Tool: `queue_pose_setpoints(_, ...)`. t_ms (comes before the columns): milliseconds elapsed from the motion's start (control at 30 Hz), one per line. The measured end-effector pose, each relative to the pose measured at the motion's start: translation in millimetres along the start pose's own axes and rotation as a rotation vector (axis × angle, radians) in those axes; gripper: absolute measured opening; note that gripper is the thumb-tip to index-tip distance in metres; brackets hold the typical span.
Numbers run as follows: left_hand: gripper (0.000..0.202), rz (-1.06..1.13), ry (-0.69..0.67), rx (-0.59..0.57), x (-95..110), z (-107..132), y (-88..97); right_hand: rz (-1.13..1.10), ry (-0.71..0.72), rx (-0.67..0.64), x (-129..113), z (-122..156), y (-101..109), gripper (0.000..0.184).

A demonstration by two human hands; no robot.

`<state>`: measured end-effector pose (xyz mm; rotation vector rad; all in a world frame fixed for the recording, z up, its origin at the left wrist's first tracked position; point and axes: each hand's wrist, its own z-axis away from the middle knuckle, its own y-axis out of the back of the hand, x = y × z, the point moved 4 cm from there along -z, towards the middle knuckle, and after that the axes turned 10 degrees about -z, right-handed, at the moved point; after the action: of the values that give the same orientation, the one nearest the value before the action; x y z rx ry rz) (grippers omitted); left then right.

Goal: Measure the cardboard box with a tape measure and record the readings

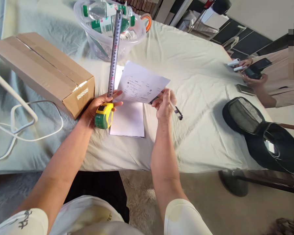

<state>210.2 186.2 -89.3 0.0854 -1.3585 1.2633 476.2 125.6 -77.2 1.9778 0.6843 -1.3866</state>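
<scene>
Tape measure point(104, 116) sits, in the head view, in the left hand point(93, 106), thumb side near the carton point(46, 65), its extended blade point(114, 52) pointing away across the basin point(139, 36), apparently with numerals turned up for reading. Right hand point(165, 101), well apart from the left, pinches the printed sheet point(139, 85) and a pen point(175, 110) together, presumably keeping both within 1 grip; sheet tilts above papers point(127, 121) lying on the cloth point(198, 85).
</scene>
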Motion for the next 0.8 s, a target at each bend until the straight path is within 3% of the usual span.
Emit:
queue_pose_setpoints(100, 0.033, 0.002, -0.026, -0.011, -1, -2, -1.2, -0.125, -0.104, -0.268, 7, 5, -8, 0.034)
queue_pose_setpoints(233, 0.033, 0.027, -0.062, 0.016, -2, -4, -2.2, -0.114, -0.059, -0.408, 3, 10, -10, 0.026)
queue_pose_setpoints(467, 0.035, 0.040, -0.112, -0.014, 0, -1, -7.9, 0.000, -0.128, -0.412, 13, 7, -14, 0.033)
queue_pose_setpoints(700, 0.042, 0.032, -0.142, -0.018, 1, 0, -10.8, 0.013, -0.108, -0.208, 17, 6, -24, 0.034)
queue_pose_setpoints(800, 0.033, 0.067, -0.142, 0.024, 2, -2, -11.4, -0.022, -0.122, -0.156, 24, 3, -30, 0.034)
